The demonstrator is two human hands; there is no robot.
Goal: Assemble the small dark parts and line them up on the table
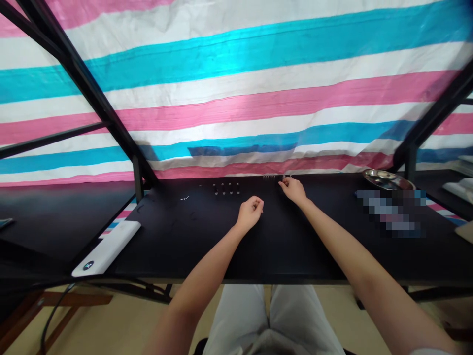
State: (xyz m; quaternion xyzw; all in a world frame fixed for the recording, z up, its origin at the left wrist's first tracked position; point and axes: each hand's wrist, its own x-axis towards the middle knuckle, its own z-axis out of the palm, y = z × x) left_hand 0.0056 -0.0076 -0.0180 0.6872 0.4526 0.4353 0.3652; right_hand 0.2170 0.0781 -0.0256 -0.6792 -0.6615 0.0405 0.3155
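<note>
My left hand (251, 213) hovers over or rests on the black table, fingers curled and thumb against them; what they hold, if anything, is hidden. Farther forward, my right hand (293, 190) is at the table's back edge with its fingertips pinched together. A small silvery piece (284, 177) shows by those fingertips, too small to name. Just left of it stands a row of several tiny screw-like metal pieces (269, 176). Several small dark pieces with silvery ends (223, 189) are lined up to the left of my left hand.
The black table (177, 246) carries a white power-strip-like box (107, 249) at the left and a shiny metal dish (388, 180) at the back right. A white scrap (185, 198) lies at the left. Black metal posts (138, 180) and a striped sheet (236, 108) stand behind.
</note>
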